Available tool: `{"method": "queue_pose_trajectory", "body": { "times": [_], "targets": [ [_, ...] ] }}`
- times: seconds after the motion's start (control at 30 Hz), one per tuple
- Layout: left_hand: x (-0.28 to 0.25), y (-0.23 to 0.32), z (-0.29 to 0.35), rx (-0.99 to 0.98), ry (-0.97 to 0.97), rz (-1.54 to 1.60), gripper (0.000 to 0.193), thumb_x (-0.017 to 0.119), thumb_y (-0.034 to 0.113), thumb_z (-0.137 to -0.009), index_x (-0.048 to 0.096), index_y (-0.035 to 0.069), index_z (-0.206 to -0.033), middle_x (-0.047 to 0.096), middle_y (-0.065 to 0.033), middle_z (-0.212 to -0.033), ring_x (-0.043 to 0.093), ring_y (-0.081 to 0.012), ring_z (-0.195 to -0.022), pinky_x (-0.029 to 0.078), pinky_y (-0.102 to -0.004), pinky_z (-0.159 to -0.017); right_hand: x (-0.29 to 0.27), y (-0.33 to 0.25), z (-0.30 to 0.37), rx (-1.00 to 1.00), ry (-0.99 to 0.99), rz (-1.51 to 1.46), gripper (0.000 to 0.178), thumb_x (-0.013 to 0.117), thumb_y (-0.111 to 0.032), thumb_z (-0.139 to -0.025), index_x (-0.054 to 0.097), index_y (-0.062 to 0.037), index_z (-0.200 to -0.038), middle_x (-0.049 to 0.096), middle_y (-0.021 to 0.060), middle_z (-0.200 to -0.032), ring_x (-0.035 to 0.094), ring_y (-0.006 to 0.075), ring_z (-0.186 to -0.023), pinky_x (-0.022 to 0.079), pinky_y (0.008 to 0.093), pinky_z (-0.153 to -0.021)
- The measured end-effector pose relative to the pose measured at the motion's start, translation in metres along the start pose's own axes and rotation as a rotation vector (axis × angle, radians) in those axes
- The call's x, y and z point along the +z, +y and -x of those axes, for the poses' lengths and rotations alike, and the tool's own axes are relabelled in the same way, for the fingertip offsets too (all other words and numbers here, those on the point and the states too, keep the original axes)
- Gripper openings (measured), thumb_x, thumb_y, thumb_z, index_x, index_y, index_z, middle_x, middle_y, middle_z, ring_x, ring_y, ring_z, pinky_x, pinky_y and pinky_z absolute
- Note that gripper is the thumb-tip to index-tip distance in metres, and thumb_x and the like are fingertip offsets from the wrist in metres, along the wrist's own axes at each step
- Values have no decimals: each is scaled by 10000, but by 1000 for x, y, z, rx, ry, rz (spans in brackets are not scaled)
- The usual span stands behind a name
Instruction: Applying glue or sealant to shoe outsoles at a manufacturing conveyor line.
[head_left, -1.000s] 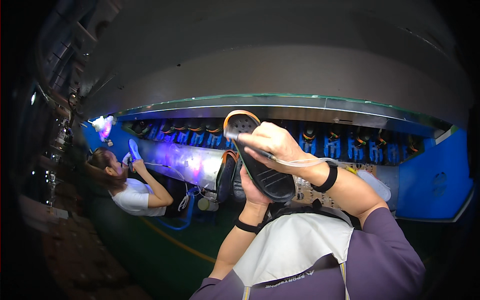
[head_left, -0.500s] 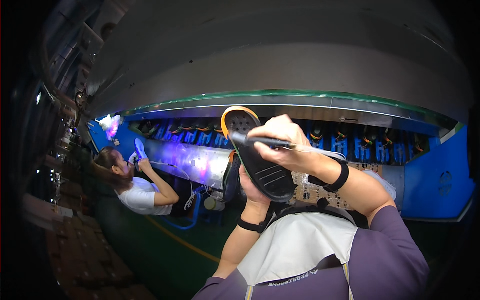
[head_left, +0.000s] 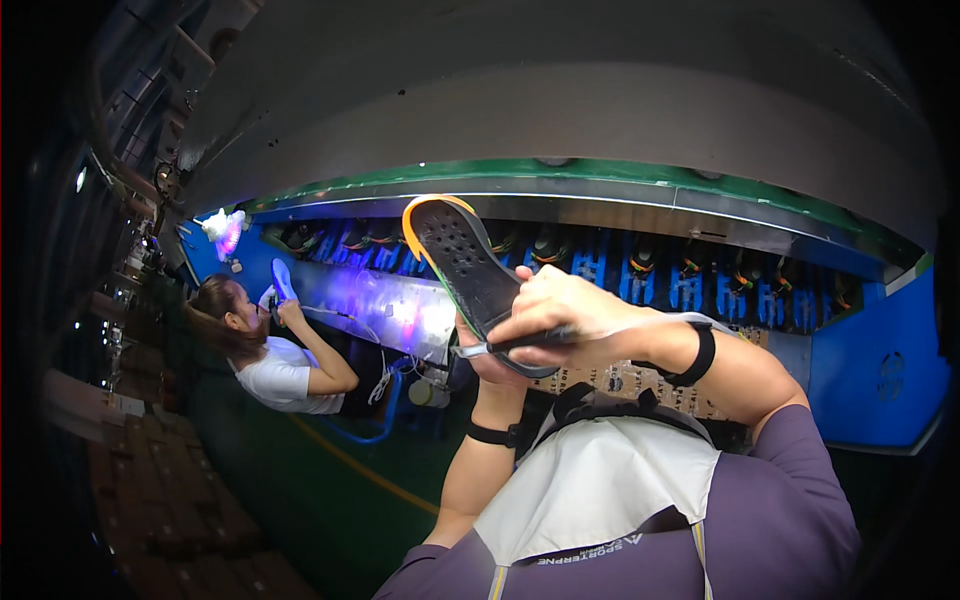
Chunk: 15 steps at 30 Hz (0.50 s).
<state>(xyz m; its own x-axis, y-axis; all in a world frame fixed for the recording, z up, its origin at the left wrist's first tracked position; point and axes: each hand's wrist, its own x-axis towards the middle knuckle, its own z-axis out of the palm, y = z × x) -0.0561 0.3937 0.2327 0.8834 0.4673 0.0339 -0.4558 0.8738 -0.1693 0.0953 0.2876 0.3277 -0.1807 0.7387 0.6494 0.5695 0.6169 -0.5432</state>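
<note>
A black shoe sole (head_left: 462,250) with an orange rim at its far end is tilted up in front of me, its inner face with small holes toward me. My left hand (head_left: 490,368) is closed around its near end from below, fingers partly hidden. My right hand (head_left: 575,312) grips a black-handled brush (head_left: 528,342) with a pale tip, laid across the sole's near end at its left edge. A clear tube (head_left: 655,320) runs from the brush handle along my right forearm.
Behind the sole, a blue machine rack (head_left: 690,285) holds several dark soles below a metal edge (head_left: 600,195). At left, a co-worker (head_left: 285,360) in white holds a bluish sole (head_left: 283,280) beside a lit metal worktop (head_left: 400,310). Patterned brown cardboard (head_left: 640,385) lies before me.
The brush has moved from the sole's middle toward me, to its near left edge. The sole has shifted left. A second sole that showed behind my left hand is no longer visible.
</note>
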Motion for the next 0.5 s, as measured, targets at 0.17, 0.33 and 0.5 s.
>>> {"method": "queue_pose_trajectory", "body": {
  "times": [0.17,0.33,0.5],
  "targets": [
    [5,3,-11,200,-85,-701,786,426,688,-997,533,69,-1470,512,-169,-1522,525,-320,-1379,446,-478,-1164,-2,-2,2,-38,-14,309,409,851,-120,-780,758,-96,-1177,694,69,-942,637,268,-889,442,416,-813],
    [22,11,-24,149,-226,-500,746,569,608,-973,550,16,-1427,594,-179,-1364,549,-348,-1289,482,-516,-1114,-12,-6,4,109,9,3,283,810,-191,-862,775,-149,-1140,670,45,-877,640,246,-885,464,428,-829],
    [38,11,-32,25,-309,-421,793,553,637,-974,520,-2,-1443,553,-180,-1391,534,-358,-1311,485,-586,-1100,-19,-15,7,-105,-180,-6,359,841,-150,-841,770,-121,-1192,652,52,-870,612,250,-896,425,411,-809]
  ]
}}
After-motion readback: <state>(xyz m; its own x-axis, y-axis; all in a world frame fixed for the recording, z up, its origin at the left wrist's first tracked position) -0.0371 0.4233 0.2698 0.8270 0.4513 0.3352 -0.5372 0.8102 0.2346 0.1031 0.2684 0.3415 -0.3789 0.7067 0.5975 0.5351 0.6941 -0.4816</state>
